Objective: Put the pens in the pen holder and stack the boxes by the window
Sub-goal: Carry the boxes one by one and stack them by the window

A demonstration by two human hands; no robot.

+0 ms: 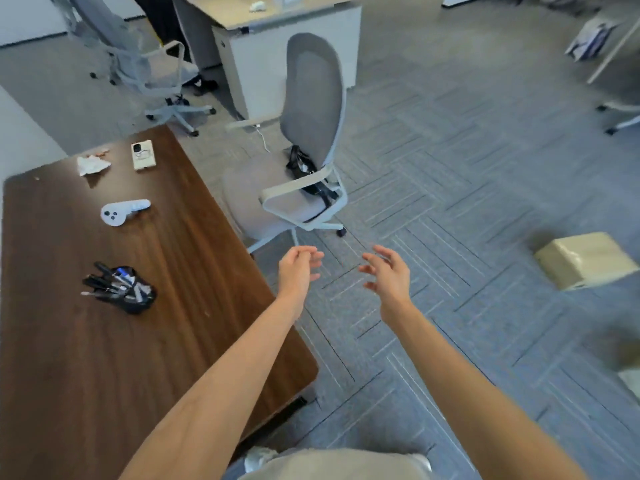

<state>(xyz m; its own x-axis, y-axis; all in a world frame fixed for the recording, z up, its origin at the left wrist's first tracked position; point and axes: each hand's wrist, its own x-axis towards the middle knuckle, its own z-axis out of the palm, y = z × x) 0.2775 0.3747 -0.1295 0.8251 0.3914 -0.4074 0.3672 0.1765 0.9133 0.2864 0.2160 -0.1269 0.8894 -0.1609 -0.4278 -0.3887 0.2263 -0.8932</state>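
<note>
1. Both arms reached out over the carpet, just past the near corner of the wooden desk (pixel 104 341). The left hand (pixel 298 268) and right hand (pixel 388 278) faced each other, fingers loosely spread and curled, with nothing held in either.
2. The pen holder (pixel 133 294) sat on the desk, to the left of the left hand, with pens (pixel 104 282) already bunched inside it.
3. A cardboard box (pixel 585 259) lay on the floor, well apart from the hands and off to the right, its long side running roughly left to right. The right hand was the nearer one, so the reach would probably lead from that side.
4. Farther off stood a grey office chair (pixel 304 150); no window was in view.
</note>
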